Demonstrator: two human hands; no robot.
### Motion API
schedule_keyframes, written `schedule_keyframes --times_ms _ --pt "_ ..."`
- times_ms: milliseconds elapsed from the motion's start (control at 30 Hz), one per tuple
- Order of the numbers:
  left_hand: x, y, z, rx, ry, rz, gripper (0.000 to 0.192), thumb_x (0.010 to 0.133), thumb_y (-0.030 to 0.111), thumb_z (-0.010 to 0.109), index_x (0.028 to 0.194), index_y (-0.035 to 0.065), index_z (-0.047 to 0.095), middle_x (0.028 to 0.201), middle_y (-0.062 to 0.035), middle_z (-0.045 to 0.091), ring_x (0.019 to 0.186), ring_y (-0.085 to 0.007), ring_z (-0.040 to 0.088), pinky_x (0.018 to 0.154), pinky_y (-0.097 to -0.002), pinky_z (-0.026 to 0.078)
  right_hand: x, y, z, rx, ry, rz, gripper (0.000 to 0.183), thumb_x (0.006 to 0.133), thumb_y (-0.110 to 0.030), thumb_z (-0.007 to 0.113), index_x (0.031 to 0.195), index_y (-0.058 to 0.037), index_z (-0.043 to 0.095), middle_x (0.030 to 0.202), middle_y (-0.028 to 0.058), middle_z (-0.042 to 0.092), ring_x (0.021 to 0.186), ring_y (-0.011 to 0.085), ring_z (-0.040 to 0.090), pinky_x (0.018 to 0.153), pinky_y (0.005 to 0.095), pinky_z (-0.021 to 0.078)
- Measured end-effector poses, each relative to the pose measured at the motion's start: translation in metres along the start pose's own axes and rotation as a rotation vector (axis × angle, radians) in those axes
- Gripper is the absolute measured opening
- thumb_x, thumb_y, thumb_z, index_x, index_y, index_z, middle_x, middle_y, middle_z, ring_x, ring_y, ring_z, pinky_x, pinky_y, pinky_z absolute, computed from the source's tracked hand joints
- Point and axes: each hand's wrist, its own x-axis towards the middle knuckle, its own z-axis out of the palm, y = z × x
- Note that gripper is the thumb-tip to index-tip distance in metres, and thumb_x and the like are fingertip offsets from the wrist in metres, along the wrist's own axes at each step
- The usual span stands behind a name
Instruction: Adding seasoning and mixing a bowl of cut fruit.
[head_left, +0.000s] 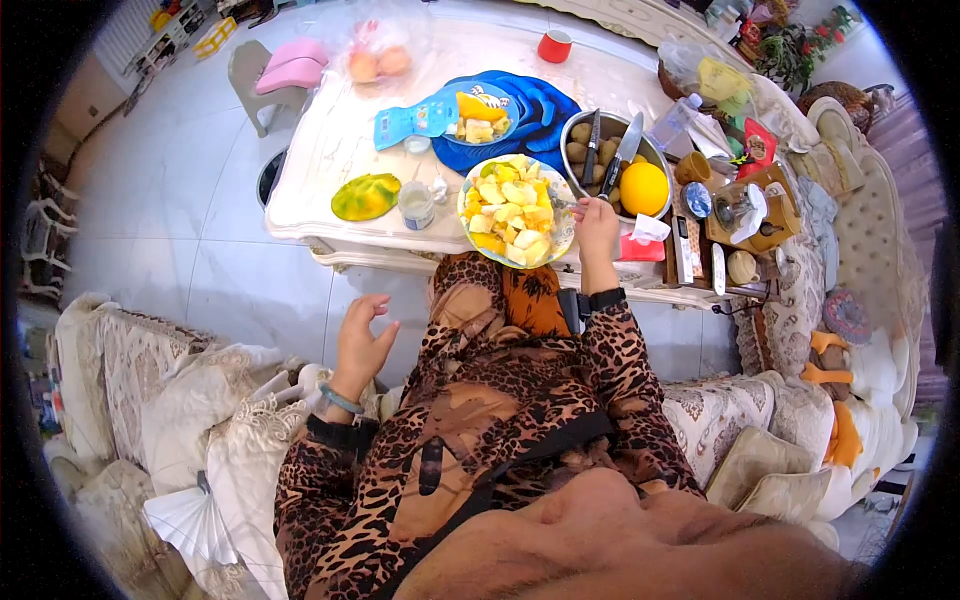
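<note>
My right hand (596, 229) grips what looks like a metal fork (568, 204) at the right rim of a patterned plate (564, 238). Cut pieces of yellow and pale fruit (517, 196) are heaped on that plate, which lies at the table's front edge. Out over the floor, left of my lap, my left hand (364, 341) holds nothing and its fingers are spread. A yellow-green fruit peel (365, 196) and a glass jar (416, 205) stand left of the plate. Behind it, a blue plate (512, 124) bears more yellow fruit, partly under a light-blue pouch (415, 120).
To the right, a metal bowl (574, 176) holds brown kiwifruit, an orange and two knives (628, 142). A blue cloth (544, 101) lies under the blue plate. Farther off are a red cup (555, 46) and bagged fruit (379, 64). A wooden organizer (776, 202) crowds the right side.
</note>
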Motion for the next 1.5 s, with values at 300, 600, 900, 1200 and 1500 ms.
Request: schedule_keyframes --times_ms 300,600,900,1200,1500 --pt "0.0 -0.003 0.003 -0.026 0.039 0.019 0.04 0.073 0.001 0.07 0.111 0.0024 0.058 0.106 -0.0132 0.057 0.09 -0.0246 0.061 0.08 -0.0329 0.049 -0.031 -0.045 -0.012 -0.143 -0.027 -0.298 0.024 0.096 -0.016 0.045 0.091 0.0004 0.061 0.08 0.0115 0.064 0.07 0.0188 0.06 0.064 0.0315 0.0468" --pt "0.0 -0.002 0.001 -0.001 0.024 0.012 0.04 0.073 0.001 0.07 0.111 0.0025 0.058 0.107 -0.0134 0.057 0.091 -0.0243 0.061 0.081 -0.0331 0.049 -0.019 -0.069 -0.019 -0.374 -0.165 -0.873 0.009 0.087 -0.005 0.055 0.092 -0.0019 0.062 0.087 0.0144 0.063 0.084 0.0333 0.058 0.073 0.0384 0.0462" --pt "-0.001 -0.001 0.001 0.005 0.03 0.029 0.04 0.073 0.001 0.07 0.111 0.0032 0.058 0.108 -0.0129 0.057 0.091 -0.0238 0.06 0.081 -0.0333 0.049 0.0 -0.024 -0.007 -0.321 -0.161 -0.319 0.019 0.094 -0.014 0.049 0.091 -0.0012 0.063 0.084 0.0141 0.066 0.077 0.0265 0.061 0.071 0.0351 0.0482" --pt "-0.001 -0.008 0.0 0.005 0.011 0.005 0.042 0.072 -0.001 0.07 0.112 0.0035 0.057 0.108 -0.0129 0.056 0.091 -0.0242 0.06 0.08 -0.0332 0.05 -0.005 -0.006 -0.004 0.245 -0.028 0.142 0.025 0.098 -0.019 0.044 0.093 -0.002 0.062 0.077 0.0057 0.065 0.062 0.0084 0.055 0.055 0.0233 0.044" --pt "0.037 -0.022 0.013 0.041 0.064 -0.048 0.052 0.075 0.002 0.071 0.122 0.0026 0.051 0.117 -0.0129 0.056 0.102 -0.0244 0.059 0.09 -0.0339 0.047 -0.032 -0.036 -0.014 -0.086 -0.141 -0.4 0.021 0.096 -0.017 0.048 0.095 -0.0009 0.062 0.08 0.0097 0.064 0.069 0.0205 0.059 0.064 0.0322 0.0465"
